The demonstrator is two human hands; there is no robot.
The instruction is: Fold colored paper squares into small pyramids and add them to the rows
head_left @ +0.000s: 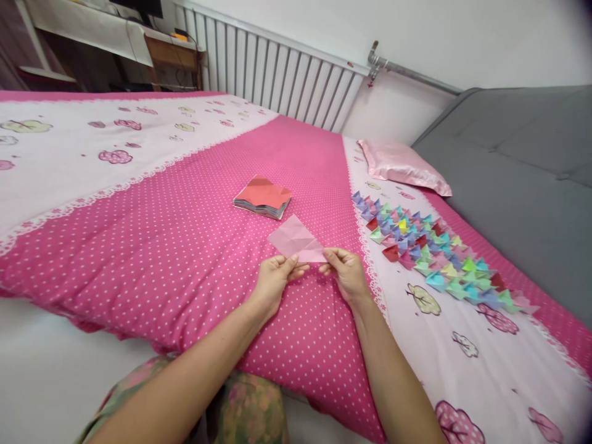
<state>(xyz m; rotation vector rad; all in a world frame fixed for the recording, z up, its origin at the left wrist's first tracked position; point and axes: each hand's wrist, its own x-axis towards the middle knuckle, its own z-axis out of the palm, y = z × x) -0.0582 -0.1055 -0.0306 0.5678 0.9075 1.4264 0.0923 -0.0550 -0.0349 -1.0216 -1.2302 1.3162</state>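
Note:
A light pink sheet of origami paper (296, 239) with crease lines is held up above the bed. My left hand (274, 279) pinches its near left edge between thumb and fingers. At the near right corner, my right hand (346, 271) is closed on the same sheet. Just beyond the paper lies a stack of coloured paper squares (263, 197) with a red-orange sheet on top. To the right of my hands, several rows of small folded paper boats (423, 246) in many colours stand on the bedspread.
The bed has a pink polka-dot and white bedspread (194, 246). A pink satin pillow (402, 165) lies near the grey headboard (522, 160). Behind are a white radiator (272, 65) and a desk (171, 52) with a monitor (141, 9).

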